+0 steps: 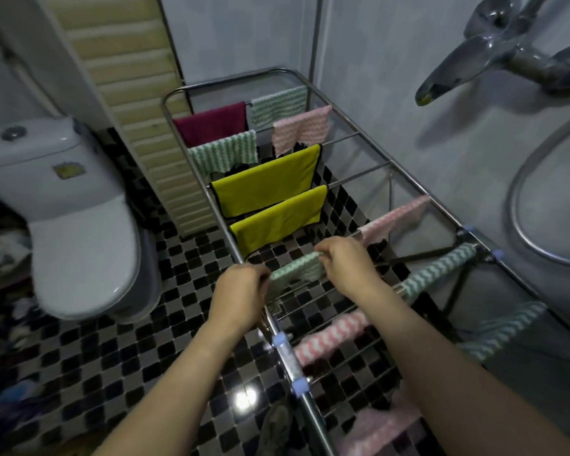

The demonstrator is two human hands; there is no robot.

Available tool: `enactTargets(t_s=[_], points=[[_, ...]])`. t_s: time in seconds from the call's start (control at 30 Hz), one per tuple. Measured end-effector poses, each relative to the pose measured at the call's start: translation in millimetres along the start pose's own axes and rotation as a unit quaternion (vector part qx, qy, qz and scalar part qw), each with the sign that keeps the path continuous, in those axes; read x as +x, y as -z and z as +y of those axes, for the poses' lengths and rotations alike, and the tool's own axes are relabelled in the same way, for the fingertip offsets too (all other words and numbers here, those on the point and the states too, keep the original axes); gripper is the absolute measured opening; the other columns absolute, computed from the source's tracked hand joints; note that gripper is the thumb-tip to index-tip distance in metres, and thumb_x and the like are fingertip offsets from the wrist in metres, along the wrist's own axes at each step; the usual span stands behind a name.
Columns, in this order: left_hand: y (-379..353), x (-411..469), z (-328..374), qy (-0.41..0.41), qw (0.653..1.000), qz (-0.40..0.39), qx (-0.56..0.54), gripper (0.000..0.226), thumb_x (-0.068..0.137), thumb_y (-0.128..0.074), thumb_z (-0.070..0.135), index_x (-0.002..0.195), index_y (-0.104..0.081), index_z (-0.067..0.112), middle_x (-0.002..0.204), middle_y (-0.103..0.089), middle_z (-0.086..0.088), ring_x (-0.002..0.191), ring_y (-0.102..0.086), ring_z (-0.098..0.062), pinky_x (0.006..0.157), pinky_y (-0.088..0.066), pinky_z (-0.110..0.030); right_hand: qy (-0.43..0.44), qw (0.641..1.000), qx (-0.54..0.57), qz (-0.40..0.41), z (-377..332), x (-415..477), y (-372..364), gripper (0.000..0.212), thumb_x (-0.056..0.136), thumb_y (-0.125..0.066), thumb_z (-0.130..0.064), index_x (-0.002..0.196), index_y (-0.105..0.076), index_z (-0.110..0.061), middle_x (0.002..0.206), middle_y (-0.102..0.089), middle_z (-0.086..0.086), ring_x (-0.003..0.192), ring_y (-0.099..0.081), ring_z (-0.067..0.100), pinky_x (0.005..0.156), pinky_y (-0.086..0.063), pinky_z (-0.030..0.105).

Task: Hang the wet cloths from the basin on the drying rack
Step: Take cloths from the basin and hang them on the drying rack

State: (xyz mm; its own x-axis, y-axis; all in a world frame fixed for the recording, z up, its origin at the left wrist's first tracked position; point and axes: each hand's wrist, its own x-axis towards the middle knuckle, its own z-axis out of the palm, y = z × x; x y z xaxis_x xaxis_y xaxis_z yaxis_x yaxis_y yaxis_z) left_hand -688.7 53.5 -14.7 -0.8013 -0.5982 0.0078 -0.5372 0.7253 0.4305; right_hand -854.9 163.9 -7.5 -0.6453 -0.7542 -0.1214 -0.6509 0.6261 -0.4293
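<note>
The left hand [241, 291] is pinching one end of a green-striped cloth [297, 269] and the right hand [346, 263] is gripping the other end, the two spreading it over a bar of the drying rack [310, 406], just in front of two yellow cloths [267, 189]. The task is looking well advanced, with many other cloths already hanging across the bars. The basin is not showing, so I cannot tell how many are waiting.

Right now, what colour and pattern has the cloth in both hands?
The cloth is green with white zigzags; head view shows it.
</note>
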Motion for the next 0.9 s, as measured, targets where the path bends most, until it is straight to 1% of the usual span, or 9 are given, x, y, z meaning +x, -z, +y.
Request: enactTargets(t_s=[0.1,0.2,0.27,0.43,0.57,0.67,0.77,0.83,0.9], points=[[0.1,0.4,1.0,-0.001,1.000,-0.010,0.019,0.021,0.094,-0.056,0.026,0.107,-0.070,0.019,0.102,-0.071,-0.004,0.097,-0.063,-0.023,0.082,-0.051,-0.036,0.000,0.999,-0.040,-0.013,-7.2,-5.1,2.4,0.037,0.087,-0.058,-0.004,0.120,-0.066,-0.017,0.112,-0.069,0.012,0.109,-0.059,0.031,0.094,-0.050,0.040],[5.0,-6.7,2.8,0.008,1.000,0.012,0.001,0.024,0.093,-0.057,0.027,0.114,-0.066,0.019,0.110,-0.068,-0.003,0.102,-0.062,-0.023,0.084,-0.052,-0.037,0.009,0.999,-0.046,-0.018,-18.5,-13.1,11.2,0.050,0.088,-0.057,-0.005,0.136,-0.053,-0.019,0.128,-0.062,0.008,0.117,-0.055,0.030,0.097,-0.049,0.040],[15.3,-24.5,1.4,0.026,0.998,0.043,-0.031,0.028,0.093,-0.059,0.028,0.119,-0.064,0.019,0.115,-0.067,-0.001,0.105,-0.061,-0.020,0.087,-0.051,-0.035,0.025,0.999,-0.025,-0.018,-32.6,-24.6,16.6,0.049,0.091,-0.056,-0.009,0.138,-0.050,-0.020,0.133,-0.058,0.006,0.117,-0.056,0.028,0.096,-0.049,0.040],[49.7,-74.2,-10.2,0.071,0.985,0.093,-0.125,0.023,0.095,-0.056,0.026,0.113,-0.069,0.020,0.106,-0.069,0.005,0.095,-0.062,-0.008,0.078,-0.043,-0.018,0.083,0.995,0.049,-0.035,-79.5,-47.4,25.2,0.032,0.095,-0.055,-0.020,0.126,-0.062,-0.017,0.120,-0.067,0.003,0.107,-0.062,0.023,0.093,-0.051,0.038],[77.4,-114.6,-32.7,0.115,0.965,0.129,-0.195,0.020,0.095,-0.057,0.022,0.110,-0.070,0.021,0.099,-0.071,0.009,0.090,-0.064,-0.003,0.083,-0.052,-0.023,0.130,0.987,0.083,-0.049,-133.5,-65.7,22.5,0.024,0.095,-0.055,-0.024,0.113,-0.070,-0.020,0.110,-0.070,-0.003,0.102,-0.062,0.015,0.087,-0.050,0.029],[100.2,-148.1,-58.6,0.166,0.943,0.165,-0.238,0.016,0.094,-0.057,0.019,0.097,-0.070,0.029,0.083,-0.069,0.014,0.079,-0.063,0.002,0.075,-0.050,-0.018,0.160,0.974,0.139,-0.078,-183.4,-84.5,14.0,0.019,0.094,-0.057,-0.024,0.106,-0.072,-0.023,0.094,-0.072,-0.009,0.091,-0.064,0.006,0.081,-0.049,0.023],[118.4,-177.8,-82.3,0.222,0.915,0.199,-0.273,0.026,0.094,-0.055,0.014,0.087,-0.066,0.036,0.073,-0.067,0.010,0.074,-0.064,-0.003,0.073,-0.051,-0.024,0.184,0.959,0.189,-0.102,-224.4,-100.8,1.0,0.016,0.093,-0.057,-0.024,0.096,-0.073,-0.024,0.079,-0.072,-0.011,0.081,-0.065,0.003,0.079,-0.052,0.023],[135.8,-208.4,-108.8,0.267,0.893,0.236,-0.275,0.026,0.094,-0.053,0.014,0.088,-0.068,0.035,0.073,-0.067,0.010,0.073,-0.063,-0.005,0.072,-0.051,-0.025,0.227,0.948,0.190,-0.118,-267.5,-114.4,-16.3,0.016,0.093,-0.058,-0.023,0.096,-0.074,-0.023,0.080,-0.071,-0.012,0.081,-0.065,0.004,0.080,-0.051,0.024],[152.5,-241.9,-139.5,0.316,0.876,0.259,-0.255,0.023,0.095,-0.052,0.015,0.093,-0.069,0.031,0.075,-0.067,0.011,0.072,-0.061,-0.003,0.068,-0.046,-0.021,0.277,0.933,0.183,-0.140,-314.6,-129.9,-36.9,0.017,0.093,-0.058,-0.022,0.097,-0.074,-0.021,0.085,-0.070,-0.011,0.084,-0.064,0.006,0.082,-0.050,0.024]])
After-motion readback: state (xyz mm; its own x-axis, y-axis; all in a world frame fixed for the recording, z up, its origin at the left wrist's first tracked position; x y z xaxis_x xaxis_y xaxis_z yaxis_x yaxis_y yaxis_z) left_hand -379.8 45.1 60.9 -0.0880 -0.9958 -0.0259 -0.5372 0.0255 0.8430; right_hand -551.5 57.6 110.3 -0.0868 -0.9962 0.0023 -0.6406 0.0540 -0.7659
